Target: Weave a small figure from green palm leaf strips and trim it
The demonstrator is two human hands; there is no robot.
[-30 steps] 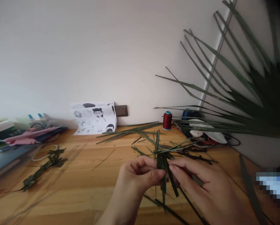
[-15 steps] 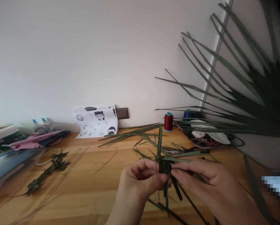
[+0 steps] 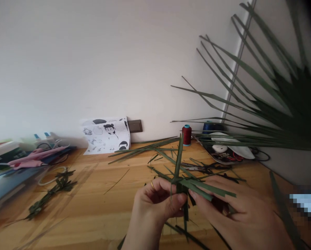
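Note:
My left hand (image 3: 155,205), with a ring on one finger, pinches the middle of a woven green leaf piece (image 3: 181,187). One strip of the piece points up, two stretch out to the right and others hang down. Close against its right side is my right hand (image 3: 233,208), its fingers bent around the strips, with thumb and fingertips at the woven part. The right-pointing strips pass over the fingers of my right hand. What lies behind the fingers is hidden.
Loose strips (image 3: 150,146) and scissors (image 3: 197,167) lie behind my hands. Further back are a red thread spool (image 3: 186,134) and a tray (image 3: 215,156). A leaf braid (image 3: 51,192) and pink glue gun (image 3: 35,157) lie left; a large palm leaf (image 3: 296,100) hangs right.
The right-pointing strips have tilted downward and now lie across my right hand's fingers. My right hand has shifted slightly down. The upright strip leans a little more to the right.

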